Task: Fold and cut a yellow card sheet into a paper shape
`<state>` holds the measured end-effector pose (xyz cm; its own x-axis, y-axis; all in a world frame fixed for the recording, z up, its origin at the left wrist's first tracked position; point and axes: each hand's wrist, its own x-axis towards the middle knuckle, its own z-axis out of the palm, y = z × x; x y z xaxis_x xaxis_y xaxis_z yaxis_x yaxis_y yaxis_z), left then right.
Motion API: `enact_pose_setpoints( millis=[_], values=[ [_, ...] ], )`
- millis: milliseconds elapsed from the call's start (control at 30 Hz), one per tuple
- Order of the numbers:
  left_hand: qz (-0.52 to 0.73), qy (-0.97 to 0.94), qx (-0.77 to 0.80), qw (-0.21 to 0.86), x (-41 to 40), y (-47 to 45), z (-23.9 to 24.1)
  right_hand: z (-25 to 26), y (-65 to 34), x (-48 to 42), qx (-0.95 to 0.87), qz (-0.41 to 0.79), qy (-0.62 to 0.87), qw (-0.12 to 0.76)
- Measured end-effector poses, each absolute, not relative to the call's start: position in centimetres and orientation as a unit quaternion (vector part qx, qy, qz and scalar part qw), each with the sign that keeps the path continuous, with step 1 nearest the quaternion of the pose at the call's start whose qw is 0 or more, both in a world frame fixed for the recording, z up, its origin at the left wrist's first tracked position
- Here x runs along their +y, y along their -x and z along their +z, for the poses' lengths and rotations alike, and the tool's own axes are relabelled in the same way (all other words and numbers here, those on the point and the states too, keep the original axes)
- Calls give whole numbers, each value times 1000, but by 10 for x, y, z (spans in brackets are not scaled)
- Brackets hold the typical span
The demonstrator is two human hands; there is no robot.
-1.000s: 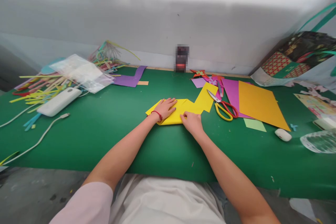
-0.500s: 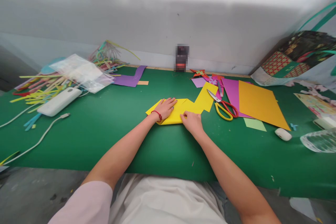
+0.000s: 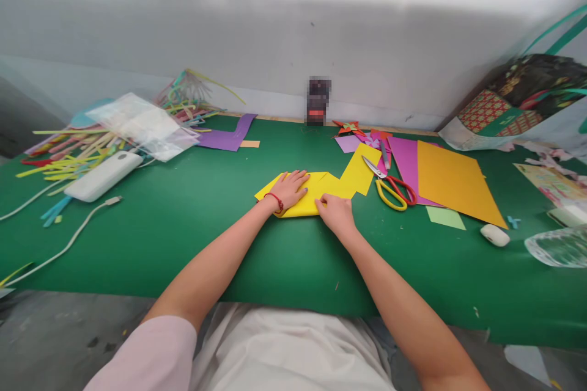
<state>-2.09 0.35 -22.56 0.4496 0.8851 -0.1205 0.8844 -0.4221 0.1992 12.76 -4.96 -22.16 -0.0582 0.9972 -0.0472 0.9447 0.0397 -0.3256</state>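
Note:
A folded sheet of yellow paper (image 3: 316, 186) lies on the green tabletop (image 3: 192, 244) in front of me. My left hand (image 3: 290, 190) rests flat on its left part with the fingers stretched out, a red bracelet around the wrist. At the near edge of the paper, the curled fingers of my right hand (image 3: 335, 211) press together on the fold; the fingertips are partly hidden. Just right of that hand lie scissors (image 3: 389, 186) with one yellow and one red handle, blades apart. Another yellow paper piece (image 3: 360, 171) sits beside the blades.
Magenta paper (image 3: 404, 165) and an orange sheet (image 3: 458, 180) lie at right, near a white earphone-like case (image 3: 494, 234) and a clear bottle (image 3: 559, 245). At left are colourful strips (image 3: 87, 146), a white power bank (image 3: 104, 177) and a cable (image 3: 76, 238). A bag (image 3: 499, 113) leans back right.

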Motion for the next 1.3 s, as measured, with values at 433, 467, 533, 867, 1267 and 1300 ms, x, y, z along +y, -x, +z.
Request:
enact_pose_setpoints(
  millis=[433, 467, 533, 867, 1267, 1300],
  values=[
    [-38, -852, 514, 93, 3, 17, -228, -224, -126, -51, -715, 118, 682, 103],
    [-41, -852, 514, 94, 3, 16, -228, -224, -126, -52, -716, 109, 682, 103],
    [-45, -853, 512, 96, 4, 15, -228, -225, -125, -55, -720, 83, 681, 111],
    [-39, -853, 510, 104, 2, 15, -225, -223, -115, -62, -791, -73, 591, 144],
    [-43, -851, 514, 103, 1, 14, -225, -235, -107, -57, -812, -23, 576, 87],
    [-45, -851, 513, 102, 0, 13, -224, -235, -107, -57, -814, -21, 575, 80]
  ],
)
